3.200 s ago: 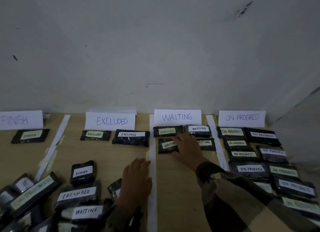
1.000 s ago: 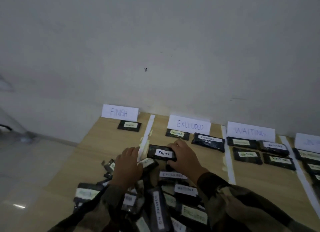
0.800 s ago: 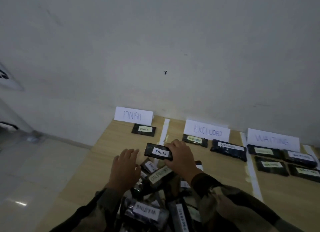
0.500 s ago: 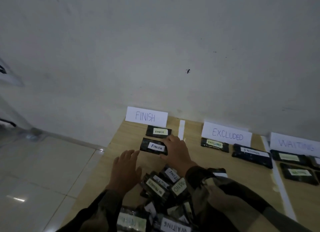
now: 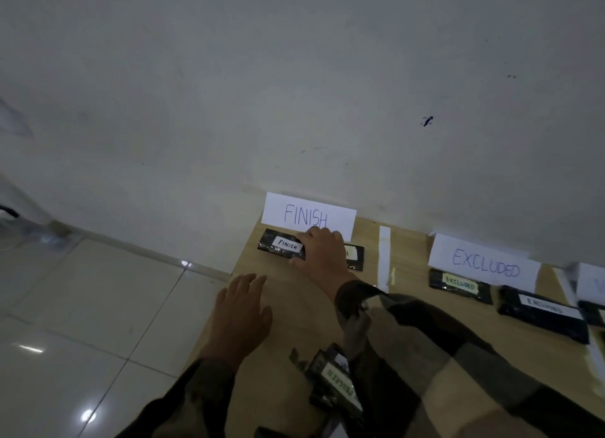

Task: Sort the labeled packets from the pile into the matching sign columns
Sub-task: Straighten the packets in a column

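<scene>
left hand flat, fingers spread | right hand extended, gripping packet

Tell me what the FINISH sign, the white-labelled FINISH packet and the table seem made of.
FINISH sign: likely matte white paper, blue handwriting. FINISH packet: glossy black plastic film by its glints, paper label. Table: pale wood or laminate; grain too faint to tell.

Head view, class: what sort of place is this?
Probably an improvised indoor sorting station: a wooden board by a tiled floor, a FINISH sign and EXCLUDED sign against the wall, labelled packets beneath.
</scene>
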`<action>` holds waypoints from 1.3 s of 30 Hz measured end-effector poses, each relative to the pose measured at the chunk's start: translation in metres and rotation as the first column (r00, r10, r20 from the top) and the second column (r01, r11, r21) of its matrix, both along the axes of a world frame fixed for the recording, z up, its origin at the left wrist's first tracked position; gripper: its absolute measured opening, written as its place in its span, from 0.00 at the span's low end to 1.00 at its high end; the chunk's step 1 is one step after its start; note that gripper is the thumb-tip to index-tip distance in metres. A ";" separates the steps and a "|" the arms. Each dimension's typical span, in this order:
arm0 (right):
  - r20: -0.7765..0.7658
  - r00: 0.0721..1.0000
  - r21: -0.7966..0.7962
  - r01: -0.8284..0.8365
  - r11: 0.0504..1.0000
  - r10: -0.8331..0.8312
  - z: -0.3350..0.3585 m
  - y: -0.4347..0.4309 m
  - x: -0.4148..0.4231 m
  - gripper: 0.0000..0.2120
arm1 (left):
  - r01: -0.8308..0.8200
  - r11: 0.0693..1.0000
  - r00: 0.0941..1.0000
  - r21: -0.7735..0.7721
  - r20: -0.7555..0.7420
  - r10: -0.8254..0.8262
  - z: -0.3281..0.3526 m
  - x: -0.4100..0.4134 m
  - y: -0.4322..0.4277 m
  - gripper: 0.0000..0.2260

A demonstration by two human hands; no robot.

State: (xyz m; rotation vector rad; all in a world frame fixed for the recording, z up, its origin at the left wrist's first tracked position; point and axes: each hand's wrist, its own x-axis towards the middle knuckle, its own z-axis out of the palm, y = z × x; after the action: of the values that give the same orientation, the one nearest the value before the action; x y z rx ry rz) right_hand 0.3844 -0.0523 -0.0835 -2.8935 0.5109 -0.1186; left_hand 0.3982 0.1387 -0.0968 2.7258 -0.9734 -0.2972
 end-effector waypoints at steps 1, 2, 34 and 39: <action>-0.006 1.000 -0.012 0.005 1.000 -0.005 -0.003 0.000 0.006 0.23 | -0.006 1.000 1.000 0.008 -0.010 0.006 -0.002 0.003 0.001 0.27; -0.010 1.000 -0.016 0.011 1.000 -0.011 -0.006 0.001 0.011 0.23 | -0.013 1.000 1.000 0.012 -0.021 0.014 -0.004 0.006 0.003 0.27; -0.220 0.973 0.179 -0.027 0.983 0.067 0.030 0.014 -0.198 0.17 | 0.254 0.964 0.947 -0.076 -0.181 -0.264 0.018 -0.085 -0.021 0.20; -0.292 0.955 0.059 -0.041 0.997 0.057 0.026 0.039 -0.221 0.25 | 0.304 0.952 0.921 -0.026 -0.247 -0.301 0.026 -0.103 -0.027 0.18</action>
State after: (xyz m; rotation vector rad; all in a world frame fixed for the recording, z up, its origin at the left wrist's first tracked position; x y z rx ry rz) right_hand 0.1637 -0.0130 -0.0577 -2.8827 0.4801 0.3328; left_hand 0.2948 0.1115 -0.0710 2.4615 -1.3166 -0.6828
